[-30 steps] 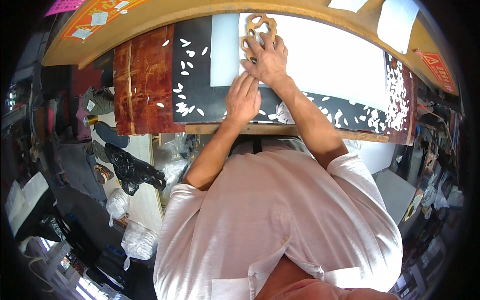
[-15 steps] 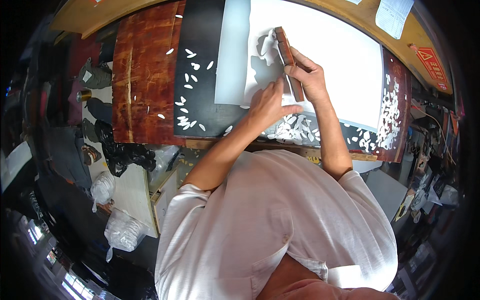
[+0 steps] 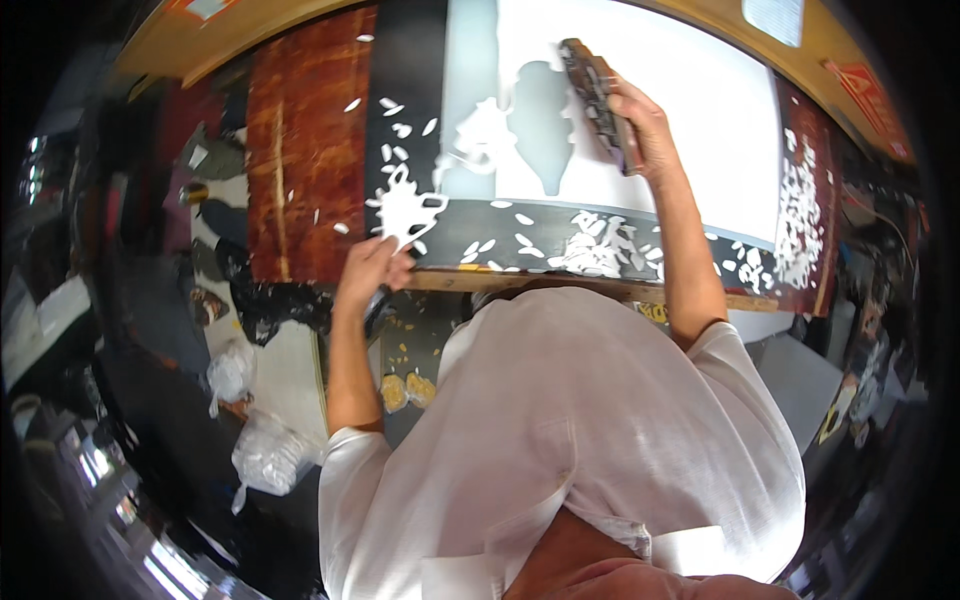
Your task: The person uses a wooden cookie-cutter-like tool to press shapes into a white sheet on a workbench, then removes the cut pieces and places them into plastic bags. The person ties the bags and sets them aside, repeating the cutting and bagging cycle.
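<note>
My right hand (image 3: pixel 645 130) grips a wood-backed cutting die (image 3: pixel 600 105), tilted over a white sheet (image 3: pixel 700 130). Its dark, uneven face shows on the left side. To the left of the die, a leaf-shaped opening (image 3: pixel 543 125) with a jagged outline is cut in the sheet, with a grey-blue layer showing through. At the front left, my left hand (image 3: pixel 372 272) pinches a white cut-out piece (image 3: pixel 403 212) with a frilly edge, over the dark board. Another ragged white piece (image 3: pixel 482 135) lies at the sheet's left edge.
Small white oval scraps (image 3: pixel 600 245) lie heaped along the dark board's front, with more scraps (image 3: pixel 797 225) at the right end. Reddish-brown wood (image 3: pixel 310 150) forms the table's left part. Plastic bags of white items (image 3: pixel 270 455) stand low at the left.
My left hand has left the die and moved left toward the front edge with a white piece. My right hand has shifted slightly right, turning the die's dark face into view.
</note>
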Tool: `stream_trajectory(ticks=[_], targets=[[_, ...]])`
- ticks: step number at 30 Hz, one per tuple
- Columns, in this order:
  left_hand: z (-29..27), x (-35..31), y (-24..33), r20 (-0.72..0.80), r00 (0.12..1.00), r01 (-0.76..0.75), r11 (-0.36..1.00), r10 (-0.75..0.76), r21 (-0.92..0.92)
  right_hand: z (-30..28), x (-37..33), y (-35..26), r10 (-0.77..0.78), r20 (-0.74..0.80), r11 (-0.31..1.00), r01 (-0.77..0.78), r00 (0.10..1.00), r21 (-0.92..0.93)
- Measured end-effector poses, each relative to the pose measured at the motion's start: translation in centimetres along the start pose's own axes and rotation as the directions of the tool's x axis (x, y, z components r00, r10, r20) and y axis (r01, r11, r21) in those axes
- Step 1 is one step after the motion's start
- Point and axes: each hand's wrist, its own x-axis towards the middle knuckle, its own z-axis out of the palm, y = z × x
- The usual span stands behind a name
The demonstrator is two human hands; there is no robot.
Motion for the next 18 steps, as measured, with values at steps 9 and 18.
stream_trajectory(ticks=[9,18], targets=[[0.5,0.1,-2.9,-0.462,0.880,-0.299,0.886,0.113,-0.354,-2.1,-1.7,-1.0,-0.410,0.155,0.504,0.364,0.899,-0.783],[1.1,2.2,-4.5,-0.623,0.687,-0.206,0.922,0.374,0.327,-2.2,-2.1,4.2,-0.496,0.335,-0.021,0.375,0.801,-0.927]])
